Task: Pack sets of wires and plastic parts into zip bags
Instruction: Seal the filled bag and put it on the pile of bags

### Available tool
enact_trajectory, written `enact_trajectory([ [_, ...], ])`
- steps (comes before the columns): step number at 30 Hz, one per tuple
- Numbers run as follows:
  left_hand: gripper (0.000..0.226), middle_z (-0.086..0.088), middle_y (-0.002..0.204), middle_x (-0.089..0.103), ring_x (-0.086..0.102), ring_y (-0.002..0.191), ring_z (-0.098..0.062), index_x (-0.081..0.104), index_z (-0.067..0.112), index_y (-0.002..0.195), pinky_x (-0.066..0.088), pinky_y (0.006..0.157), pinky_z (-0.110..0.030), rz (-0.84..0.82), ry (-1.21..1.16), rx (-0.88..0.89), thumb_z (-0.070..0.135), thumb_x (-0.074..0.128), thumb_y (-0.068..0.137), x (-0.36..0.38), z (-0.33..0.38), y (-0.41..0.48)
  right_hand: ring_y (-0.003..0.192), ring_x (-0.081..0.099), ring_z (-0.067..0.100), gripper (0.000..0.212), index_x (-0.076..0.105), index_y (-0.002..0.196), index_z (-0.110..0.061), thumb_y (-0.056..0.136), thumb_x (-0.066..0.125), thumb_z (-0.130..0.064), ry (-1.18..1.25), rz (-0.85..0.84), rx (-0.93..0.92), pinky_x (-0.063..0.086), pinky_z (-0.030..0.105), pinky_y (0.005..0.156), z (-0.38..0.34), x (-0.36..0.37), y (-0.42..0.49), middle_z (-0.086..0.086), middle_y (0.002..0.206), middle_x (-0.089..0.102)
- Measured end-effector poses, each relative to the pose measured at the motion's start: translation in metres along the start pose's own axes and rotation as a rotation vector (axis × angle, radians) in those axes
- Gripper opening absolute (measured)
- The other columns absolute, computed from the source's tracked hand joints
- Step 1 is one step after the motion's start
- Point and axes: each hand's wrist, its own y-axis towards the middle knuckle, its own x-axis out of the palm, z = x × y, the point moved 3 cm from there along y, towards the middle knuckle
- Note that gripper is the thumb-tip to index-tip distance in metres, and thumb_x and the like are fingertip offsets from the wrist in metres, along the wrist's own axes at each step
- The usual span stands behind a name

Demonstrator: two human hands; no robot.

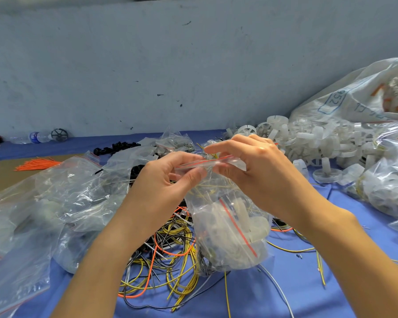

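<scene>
A clear zip bag [228,228] with a red seal line hangs upright between my hands, holding white plastic parts and yellow wires. My left hand [163,182] pinches the left end of the bag's top strip. The right end of that strip is pinched by my right hand [260,171]. Below the bag lies a tangle of yellow, orange, black and white wires [168,260] on the blue table [285,292].
Several clear plastic bags [55,203] are heaped at the left. White plastic wheels [308,141] are piled at the back right beside large filled bags [365,97]. Black parts [115,148], orange wires [37,162] and a water bottle [36,137] lie near the wall.
</scene>
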Motion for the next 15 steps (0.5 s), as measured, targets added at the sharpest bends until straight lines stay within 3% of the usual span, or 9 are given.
enact_trajectory([
  [3, 0.02, 0.017, 0.094, 0.074, 0.071, 0.086, -0.004, 0.072, 0.031, 0.102, 0.051, 0.071, -0.011, 0.008, -0.055, -0.004, 0.04, 0.066, 0.085, 0.0002, 0.0023, 0.0, 0.1, 0.06, 0.021, 0.032, 0.065, 0.124, -0.028, 0.092, 0.067, -0.026, 0.004, 0.008, -0.009, 0.044, 0.045, 0.095, -0.0003, -0.0011, 0.0, -0.007, 0.105, 0.067],
  [10, 0.016, 0.019, 0.093, 0.074, 0.07, 0.088, 0.001, 0.073, 0.028, 0.1, 0.049, 0.072, -0.007, 0.014, -0.071, 0.022, 0.032, 0.066, 0.087, 0.0032, 0.0024, 0.0025, 0.099, 0.058, 0.02, 0.034, 0.063, 0.127, -0.029, 0.093, 0.066, -0.025, -0.004, 0.013, -0.023, 0.044, 0.045, 0.095, -0.0005, -0.0011, -0.0005, -0.008, 0.106, 0.066],
  [15, 0.012, 0.02, 0.093, 0.073, 0.07, 0.086, 0.002, 0.072, 0.03, 0.098, 0.048, 0.071, -0.006, 0.031, -0.071, 0.025, 0.028, 0.066, 0.088, 0.0028, 0.0033, 0.0015, 0.095, 0.059, 0.021, 0.028, 0.069, 0.116, -0.029, 0.091, 0.065, -0.04, -0.002, 0.031, -0.014, 0.045, 0.046, 0.092, 0.0026, -0.0011, -0.0003, -0.008, 0.102, 0.068],
])
